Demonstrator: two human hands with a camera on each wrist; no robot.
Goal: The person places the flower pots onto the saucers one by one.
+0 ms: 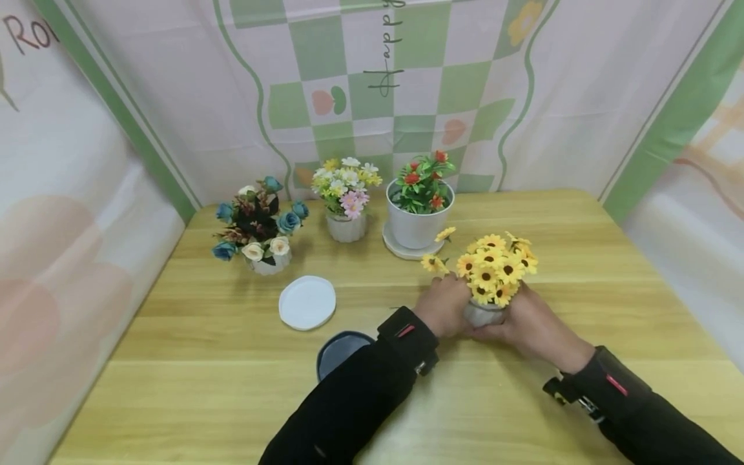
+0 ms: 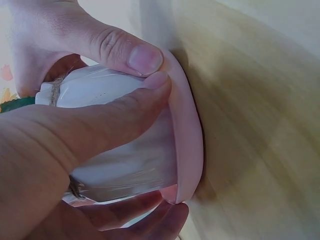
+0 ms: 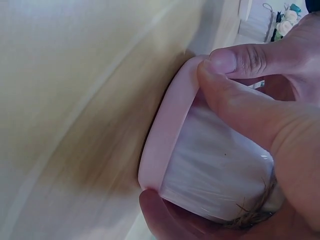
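Both hands hold a white flower pot of yellow daisy-like flowers from opposite sides. A pink saucer sits under the pot, just at the tabletop. My left hand is on the pot's left, its thumb along the wall and its fingertips at the saucer's rim. From the right, my right hand curls round in the same way, its thumb and fingertips at the saucer's rim. The thumb tips of the two hands meet at the near side. Brown twine circles the pot's upper part.
Left of the hands lie a white saucer and a dark saucer, partly behind the left sleeve. Farther back stand potted blue and cream roses, potted mixed daisies and a larger white pot with red flowers. Printed cloth hangs behind.
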